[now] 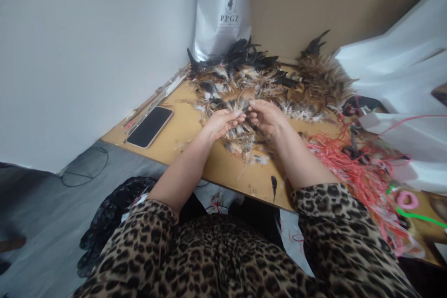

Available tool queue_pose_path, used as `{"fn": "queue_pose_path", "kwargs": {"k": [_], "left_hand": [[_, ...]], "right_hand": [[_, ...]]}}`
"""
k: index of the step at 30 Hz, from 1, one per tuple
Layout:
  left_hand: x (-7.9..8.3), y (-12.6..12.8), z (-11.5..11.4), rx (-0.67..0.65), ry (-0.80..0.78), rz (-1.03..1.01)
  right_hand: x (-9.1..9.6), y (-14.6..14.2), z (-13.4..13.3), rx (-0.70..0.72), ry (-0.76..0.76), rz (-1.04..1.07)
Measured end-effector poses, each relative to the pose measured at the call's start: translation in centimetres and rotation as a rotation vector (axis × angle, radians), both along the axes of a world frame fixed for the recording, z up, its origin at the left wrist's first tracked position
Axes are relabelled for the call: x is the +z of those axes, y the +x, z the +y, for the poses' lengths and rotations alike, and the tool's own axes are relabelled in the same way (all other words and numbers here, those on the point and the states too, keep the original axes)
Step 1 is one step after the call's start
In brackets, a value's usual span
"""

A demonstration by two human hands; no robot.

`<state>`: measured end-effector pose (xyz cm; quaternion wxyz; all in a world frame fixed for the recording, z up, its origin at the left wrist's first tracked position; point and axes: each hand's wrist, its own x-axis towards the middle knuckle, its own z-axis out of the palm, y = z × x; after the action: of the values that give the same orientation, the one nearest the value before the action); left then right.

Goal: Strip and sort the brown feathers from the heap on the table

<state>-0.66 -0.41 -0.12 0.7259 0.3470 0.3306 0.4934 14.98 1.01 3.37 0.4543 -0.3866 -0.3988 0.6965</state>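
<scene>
**Feather handling at the tabletop: both hands pinched on one tuft**

1. Tabletop [188, 130]: a bare wooden board running from centre left to lower right of the frame. It carries all items below.
2. Feather pile [251, 74]: a large brown, black and white heap at upper centre. It spreads right into a second, paler heap [324, 81].
3. White bag [223, 14]: upright against the wall behind the pile, at top centre.
4. Red strings [345, 163]: a loose tangle at right of centre, just beside the right forearm.
5. Phone [150, 126]: face up at left of centre, well apart from the feathers.
6. Left hand [220, 123] and right hand [267, 116]: raised just above the tabletop at centre frame, knuckles nearly touching. The fingers of each are curled nearly closed, their tips meeting on the tuft [244, 104].
7. Tuft: a small bunch of feathers held between the two hands at the near edge of the pile, over a scatter of loose feathers [244, 144].

Assessment: the step appears to be gathering or aligning a small bunch.
- Pinch lightly near the quill ends, so the vanes are not crushed.
- One hand should hold while the other adjusts.
- Lift clear of the scatter, so no strays cling.
- The red strings lie close enough to snag a sleeve.
</scene>
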Motion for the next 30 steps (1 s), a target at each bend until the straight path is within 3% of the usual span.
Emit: {"fn": "queue_pose_path", "kwargs": {"k": [15,24,30], "left_hand": [[0.1,0.3,-0.1,0.069,-0.075,-0.014],[-0.3,0.4,0.2,0.155,-0.015,0.001],[-0.2,0.5,-0.3,0.093,0.048,0.097]], "right_hand": [[-0.7,-1.0,-0.3,-0.185,0.203,-0.143],[-1.2,-1.1,-0.4,-0.143,0.214,-0.286],[-2.0,-0.9,0.0,-0.162,0.302,-0.358]]}}
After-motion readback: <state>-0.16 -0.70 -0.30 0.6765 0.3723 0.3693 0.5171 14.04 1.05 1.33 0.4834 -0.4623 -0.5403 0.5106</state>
